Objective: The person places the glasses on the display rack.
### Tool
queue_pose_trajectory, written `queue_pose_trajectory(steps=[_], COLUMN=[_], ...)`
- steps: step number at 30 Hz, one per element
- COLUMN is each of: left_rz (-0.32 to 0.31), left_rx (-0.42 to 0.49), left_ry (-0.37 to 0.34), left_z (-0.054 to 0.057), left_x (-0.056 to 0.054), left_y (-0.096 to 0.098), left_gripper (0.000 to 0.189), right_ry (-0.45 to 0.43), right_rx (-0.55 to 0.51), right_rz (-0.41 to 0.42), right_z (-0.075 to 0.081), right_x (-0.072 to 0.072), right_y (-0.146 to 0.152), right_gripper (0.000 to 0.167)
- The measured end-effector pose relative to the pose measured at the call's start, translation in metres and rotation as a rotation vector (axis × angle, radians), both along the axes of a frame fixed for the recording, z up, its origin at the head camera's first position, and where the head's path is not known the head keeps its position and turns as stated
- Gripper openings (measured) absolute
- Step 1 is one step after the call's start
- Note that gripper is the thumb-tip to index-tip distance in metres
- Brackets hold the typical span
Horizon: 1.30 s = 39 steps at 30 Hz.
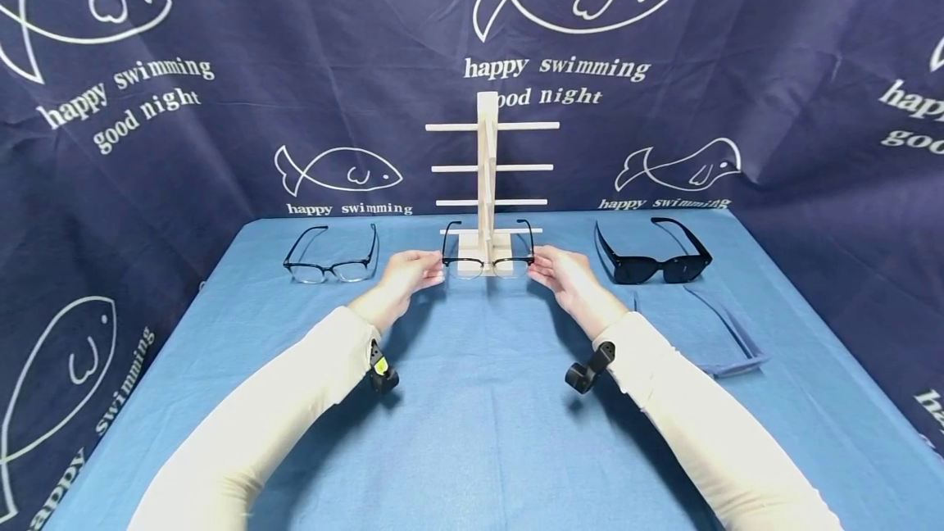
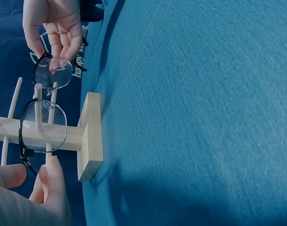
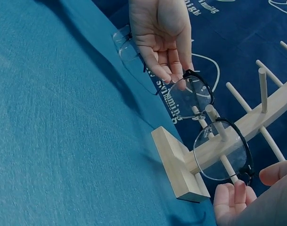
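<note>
A pair of black half-rim eyeglasses [image 1: 487,264] with clear lenses is held level in front of a wooden display rack [image 1: 487,179] with several crossbars. My left hand [image 1: 408,275] pinches the frame's left end near the hinge. At the opposite end, my right hand [image 1: 564,275] grips the frame the same way. The temples point back on either side of the rack's upright, near its lowest crossbar. In the right wrist view, the lenses [image 3: 221,149] overlap the low pegs and part of the upright; whether the frame touches a peg I cannot tell.
Another pair of clear eyeglasses [image 1: 329,270] lies to the left on the blue tablecloth [image 1: 472,433]. Black sunglasses [image 1: 661,268] lie to the right, with blue-framed glasses [image 1: 737,365] nearer, partly behind my right forearm. A dark printed curtain [image 1: 413,47] hangs behind the rack.
</note>
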State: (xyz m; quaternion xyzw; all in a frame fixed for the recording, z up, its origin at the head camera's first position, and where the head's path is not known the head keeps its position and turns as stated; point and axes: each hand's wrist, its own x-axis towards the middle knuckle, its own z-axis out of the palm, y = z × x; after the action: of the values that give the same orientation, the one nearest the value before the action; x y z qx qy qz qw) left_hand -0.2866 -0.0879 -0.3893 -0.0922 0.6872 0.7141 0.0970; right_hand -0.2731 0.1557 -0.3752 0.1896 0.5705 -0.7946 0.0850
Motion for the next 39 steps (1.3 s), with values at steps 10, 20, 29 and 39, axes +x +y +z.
queue_pose_trajectory(steps=[10, 20, 29, 39], left_rz=[0.012, 0.000, -0.012, -0.030], left_rx=[-0.008, -0.030, -0.042, -0.009], left_ry=[0.033, 0.015, 0.023, 0.028], left_z=[0.002, 0.004, 0.006, 0.015], left_x=[0.005, 0.007, 0.007, 0.012], left_y=[-0.004, -0.011, -0.017, -0.025], left_gripper=[0.032, 0.031, 0.036, 0.038], right_ry=[0.019, 0.016, 0.050, 0.063], right_rx=[0.010, 0.009, 0.017, 0.039], right_rz=[-0.029, -0.075, -0.095, -0.080], right_z=[0.004, 0.009, 0.016, 0.025], right_x=[0.002, 0.004, 0.006, 0.011], right_y=[0.007, 0.013, 0.015, 0.016], right_gripper=[0.045, 0.044, 0.041, 0.042])
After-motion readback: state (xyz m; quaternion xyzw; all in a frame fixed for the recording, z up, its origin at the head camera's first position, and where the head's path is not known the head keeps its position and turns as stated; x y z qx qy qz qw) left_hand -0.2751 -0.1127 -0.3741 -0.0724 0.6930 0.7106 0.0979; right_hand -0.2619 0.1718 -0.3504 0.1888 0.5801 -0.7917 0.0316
